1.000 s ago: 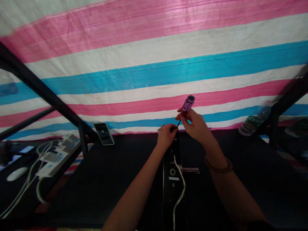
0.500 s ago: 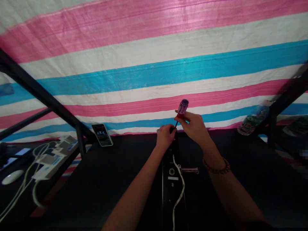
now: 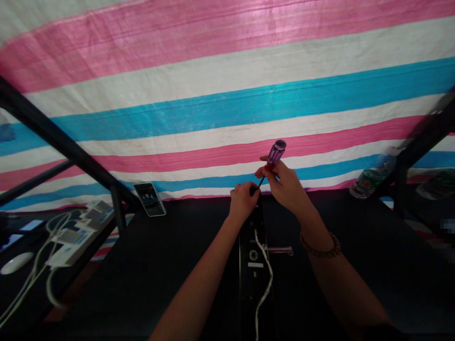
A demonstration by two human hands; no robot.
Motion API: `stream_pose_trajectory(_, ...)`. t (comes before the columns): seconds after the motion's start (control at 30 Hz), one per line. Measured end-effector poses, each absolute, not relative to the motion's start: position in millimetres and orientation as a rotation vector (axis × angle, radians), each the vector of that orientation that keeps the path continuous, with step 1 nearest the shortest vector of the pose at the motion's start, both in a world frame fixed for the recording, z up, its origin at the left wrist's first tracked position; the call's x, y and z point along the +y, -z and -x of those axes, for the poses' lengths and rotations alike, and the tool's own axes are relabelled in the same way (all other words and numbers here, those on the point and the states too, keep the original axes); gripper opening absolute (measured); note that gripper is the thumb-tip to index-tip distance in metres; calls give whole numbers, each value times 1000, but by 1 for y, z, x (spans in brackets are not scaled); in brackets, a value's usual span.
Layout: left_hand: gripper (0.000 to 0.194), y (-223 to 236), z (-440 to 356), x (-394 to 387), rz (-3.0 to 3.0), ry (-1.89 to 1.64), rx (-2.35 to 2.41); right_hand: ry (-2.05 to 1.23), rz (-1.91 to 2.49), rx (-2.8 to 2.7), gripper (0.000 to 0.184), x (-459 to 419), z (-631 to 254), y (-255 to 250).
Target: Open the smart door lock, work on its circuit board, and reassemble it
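At a dark tabletop point(image 3: 142, 265) backed by a pink, white and blue striped tarp point(image 3: 227, 94), a person works a screwdriver point(image 3: 272, 161) at the far end of a long black lock panel point(image 3: 252, 265) lying lengthwise in front of them. The right hand point(image 3: 286, 187) has its grip closed round the purple handle; the left hand point(image 3: 243, 201) is curled shut on the panel's top end, right beside the tip. Vs. half a sec. ago the handle has swung back to lean right and sits a bit higher, much as it stood a full sec. ago: a rocking or turning motion, prob. a screw being driven or loosened at that end, w/ the left hand unmoved as the steadying hold. Tip itself is hidden behind the fingers, so engagement can't be confirmed. A white cable point(image 3: 265, 279) trails down the panel; a metal lever point(image 3: 280, 250) juts to its right. Also on the scene: a phone point(image 3: 150, 199) propped at the tarp's foot, a power strip point(image 3: 76, 237) w/ white leads at left, a plastic bottle point(image 3: 373, 176) at right.
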State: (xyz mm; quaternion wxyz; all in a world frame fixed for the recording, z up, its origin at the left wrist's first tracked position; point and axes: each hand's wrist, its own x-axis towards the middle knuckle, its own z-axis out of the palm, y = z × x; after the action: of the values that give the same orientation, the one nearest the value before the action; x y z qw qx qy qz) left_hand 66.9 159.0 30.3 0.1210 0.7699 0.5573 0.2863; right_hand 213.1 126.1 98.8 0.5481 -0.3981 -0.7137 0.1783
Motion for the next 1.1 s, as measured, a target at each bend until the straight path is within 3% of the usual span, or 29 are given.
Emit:
stream_pose_trajectory(0.8, 19, -36, -72, 160, -2581, -513, 1753, -430, 892, -1625, 25, 113, -226, -113)
stream_pose_trajectory(1.1, 18, -37, -59, 160, -2703, -653, 1522, -416, 857, -1593, 22, 111, -230, -116)
